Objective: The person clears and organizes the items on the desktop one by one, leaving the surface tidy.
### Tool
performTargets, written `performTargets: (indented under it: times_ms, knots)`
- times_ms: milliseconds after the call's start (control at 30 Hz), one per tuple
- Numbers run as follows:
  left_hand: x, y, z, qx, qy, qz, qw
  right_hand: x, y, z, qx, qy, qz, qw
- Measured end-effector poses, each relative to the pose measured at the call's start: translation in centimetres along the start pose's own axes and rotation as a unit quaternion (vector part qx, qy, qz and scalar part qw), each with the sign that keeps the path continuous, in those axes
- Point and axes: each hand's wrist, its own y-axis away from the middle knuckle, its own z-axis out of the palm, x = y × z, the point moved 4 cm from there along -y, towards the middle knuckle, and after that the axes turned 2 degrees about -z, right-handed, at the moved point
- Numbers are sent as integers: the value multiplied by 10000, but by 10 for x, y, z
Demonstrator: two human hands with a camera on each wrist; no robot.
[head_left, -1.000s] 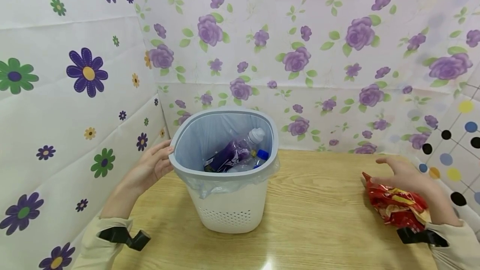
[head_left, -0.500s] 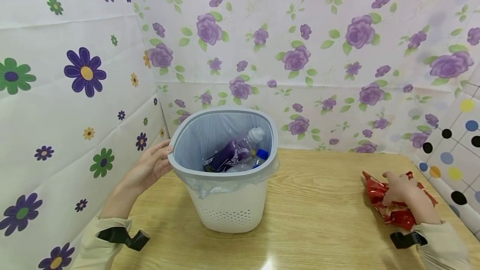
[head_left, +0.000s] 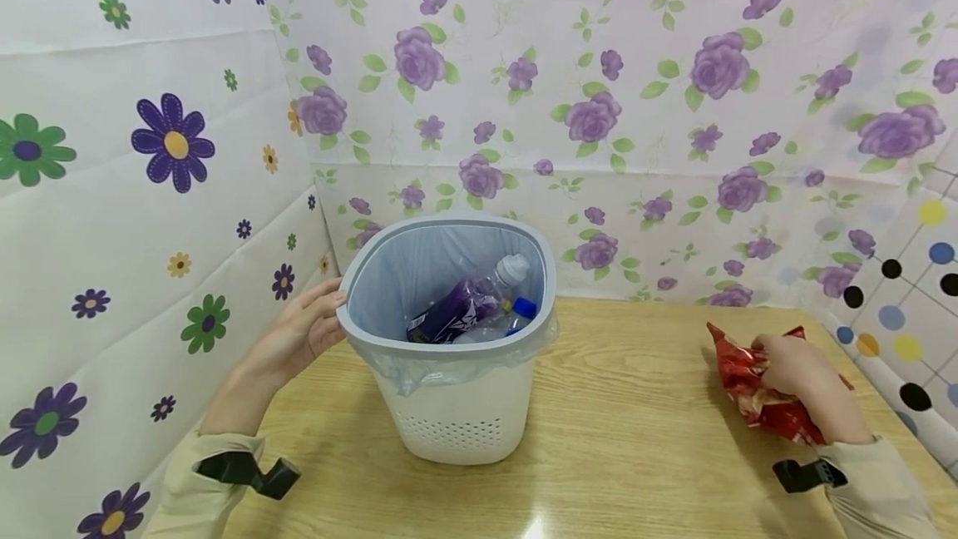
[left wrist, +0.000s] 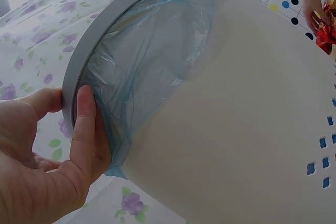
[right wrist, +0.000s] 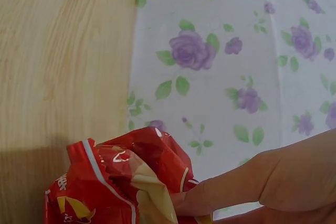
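Observation:
A white trash bin (head_left: 464, 418) with a grey rim stands left of the middle of the table, lined with a thin bluish bag (left wrist: 152, 61). Inside it lie a purple-labelled bottle (head_left: 464, 306) and a clear one with a blue cap (head_left: 522, 314). My left hand (head_left: 299, 331) pinches the bin's rim at the left, thumb on one side and fingers on the other. At the right, my right hand (head_left: 797, 373) grips a crumpled red snack bag (head_left: 741, 373) from above. Part of the bag is hidden under the hand.
The wooden table (head_left: 621, 414) runs between the bin and the snack bag. A flowered cloth wall (head_left: 636, 106) closes the back, a daisy-patterned one (head_left: 112, 215) the left, and a dotted one (head_left: 906, 314) the right.
My right hand has come down onto the snack bag, taken hold of it and shifted it slightly left. The left hand and the trash bin have stayed in place.

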Motion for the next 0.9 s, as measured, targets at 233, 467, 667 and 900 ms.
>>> performTargets:
  times_ms: [233,467,667,900]
  knots:
    - [0,-1,0,42,52,-28,10000,-31,-2,-18,717,284,-400,9962]
    - [0,0,0,57,0,-62,10000,-63,-5,-32,1041,209,-806,9911]
    - [0,0,0,97,-61,-99,9999,-84,-6,-46,1091,88,-850,9904]
    - [0,1,-1,132,-70,-107,9998,-107,-4,-60,1194,30,-1086,9869]
